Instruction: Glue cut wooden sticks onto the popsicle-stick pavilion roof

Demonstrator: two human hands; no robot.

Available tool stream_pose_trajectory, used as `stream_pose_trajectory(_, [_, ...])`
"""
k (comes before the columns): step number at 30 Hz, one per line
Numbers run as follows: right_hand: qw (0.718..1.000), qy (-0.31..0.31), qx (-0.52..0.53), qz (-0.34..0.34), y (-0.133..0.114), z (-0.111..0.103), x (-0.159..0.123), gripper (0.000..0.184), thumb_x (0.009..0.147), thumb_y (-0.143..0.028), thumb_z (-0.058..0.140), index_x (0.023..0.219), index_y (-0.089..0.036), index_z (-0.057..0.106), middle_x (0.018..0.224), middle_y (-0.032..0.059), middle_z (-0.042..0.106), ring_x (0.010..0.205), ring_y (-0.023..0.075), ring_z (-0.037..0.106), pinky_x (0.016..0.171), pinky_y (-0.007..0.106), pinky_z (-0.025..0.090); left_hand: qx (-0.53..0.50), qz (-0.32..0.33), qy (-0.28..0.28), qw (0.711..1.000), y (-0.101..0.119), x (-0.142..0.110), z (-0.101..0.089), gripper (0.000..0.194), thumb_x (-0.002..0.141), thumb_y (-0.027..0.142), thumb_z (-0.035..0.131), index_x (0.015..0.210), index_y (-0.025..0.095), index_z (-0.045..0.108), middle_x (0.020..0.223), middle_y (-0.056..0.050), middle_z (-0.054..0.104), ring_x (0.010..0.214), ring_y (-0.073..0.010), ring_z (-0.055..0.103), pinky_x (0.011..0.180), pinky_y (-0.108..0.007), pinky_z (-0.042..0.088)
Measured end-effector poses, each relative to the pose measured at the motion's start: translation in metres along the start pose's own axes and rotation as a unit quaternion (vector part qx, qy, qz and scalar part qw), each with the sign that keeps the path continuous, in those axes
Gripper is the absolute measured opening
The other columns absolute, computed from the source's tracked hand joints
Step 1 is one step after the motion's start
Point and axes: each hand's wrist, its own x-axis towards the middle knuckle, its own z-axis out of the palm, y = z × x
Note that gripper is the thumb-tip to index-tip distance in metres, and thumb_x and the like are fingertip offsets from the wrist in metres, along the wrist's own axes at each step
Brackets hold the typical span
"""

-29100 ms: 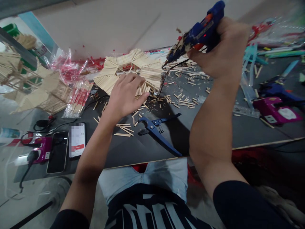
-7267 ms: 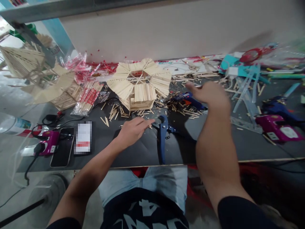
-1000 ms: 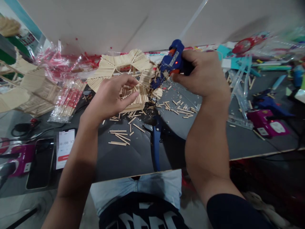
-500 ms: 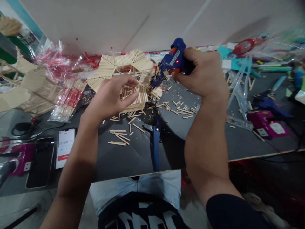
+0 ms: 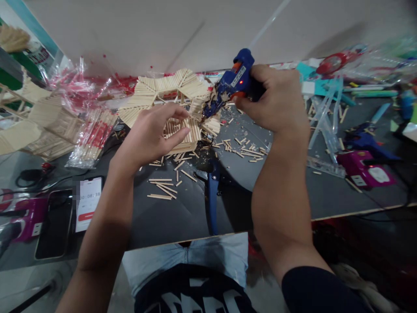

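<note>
Far left, second model (image 5: 47, 108) by the tabletop's (image 5: 182, 221) left edge, stick bag (image 5: 93, 137) just right of it. Black phone (image 5: 55, 226) and lit phone (image 5: 87, 204) side by side near front-left corner. My left hand (image 5: 156, 130) is over the stick model (image 5: 163, 84), mid-tabletop toward back edge; thumb and index spread, can't tell what the hidden fingers do. Cut sticks (image 5: 164, 189) in front. Cutter (image 5: 213, 195) lies open, handle toward front edge. My right hand (image 5: 276, 100) is wrapped round the glue gun (image 5: 239, 78), nozzle down at the model's right side; contact unclear. Clear strips (image 5: 325, 113), then purple socket (image 5: 365, 167) near right end.
</note>
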Motion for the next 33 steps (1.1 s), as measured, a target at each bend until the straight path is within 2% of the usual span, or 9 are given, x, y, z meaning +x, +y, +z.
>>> stream_pose_trajectory(4, [1.0, 0.0, 0.002, -0.006, 0.001, 0.0, 0.001, 0.031, 0.068, -0.015, 0.071, 0.076, -0.024, 0.043, 0.07, -0.0011, 0.053, 0.066, 0.0149, 0.043, 0.064, 0.033, 0.039, 0.008, 0.004, 0.002, 1.0, -0.001, 0.0, -0.001, 0.024, 0.094, 0.032, 0.064, 0.114, 0.019, 0.07, 0.111, -0.007, 0.076, 0.102, -0.0214, 0.073, 0.095, -0.036, 0.058])
stream_pose_trajectory(17, [1.0, 0.021, 0.007, 0.001, -0.001, -0.001, 0.0, 0.034, 0.066, -0.012, 0.071, 0.075, -0.024, 0.041, 0.066, -0.0035, 0.046, 0.063, 0.014, 0.038, 0.062, 0.033, 0.033, 0.023, 0.006, 0.005, 1.0, 0.006, -0.001, -0.003, 0.028, 0.094, 0.031, 0.065, 0.119, 0.02, 0.067, 0.116, -0.007, 0.075, 0.111, -0.0227, 0.071, 0.102, -0.038, 0.055])
stream_pose_trajectory(24, [0.999, 0.04, 0.005, -0.006, 0.005, 0.004, 0.0, 0.022, 0.069, -0.02, 0.071, 0.081, -0.023, 0.053, 0.07, -0.0014, 0.053, 0.063, 0.0148, 0.044, 0.063, 0.033, 0.038, 0.022, 0.018, 0.01, 1.0, 0.007, -0.001, 0.0, 0.03, 0.095, 0.032, 0.065, 0.123, 0.021, 0.066, 0.12, -0.008, 0.074, 0.114, -0.0236, 0.07, 0.103, -0.039, 0.055])
stream_pose_trajectory(29, [0.996, 0.074, 0.001, 0.05, 0.009, 0.005, 0.001, 0.02, 0.068, -0.021, 0.072, 0.085, -0.021, 0.062, 0.081, 0.0064, 0.067, 0.072, 0.0199, 0.056, 0.069, 0.037, 0.045, 0.017, 0.041, 0.003, 0.999, 0.01, 0.0, 0.008, 0.03, 0.096, 0.031, 0.063, 0.124, 0.019, 0.065, 0.122, -0.009, 0.074, 0.116, -0.0242, 0.069, 0.105, -0.04, 0.053])
stream_pose_trajectory(33, [0.993, 0.081, -0.011, 0.081, 0.012, 0.002, 0.0, 0.02, 0.069, -0.02, 0.073, 0.087, -0.019, 0.064, 0.082, 0.0087, 0.07, 0.074, 0.0223, 0.061, 0.071, 0.039, 0.048, 0.02, 0.049, -0.007, 0.999, 0.016, 0.002, 0.014, 0.028, 0.098, 0.031, 0.059, 0.122, 0.017, 0.065, 0.123, -0.01, 0.074, 0.119, -0.0256, 0.068, 0.106, -0.041, 0.052])
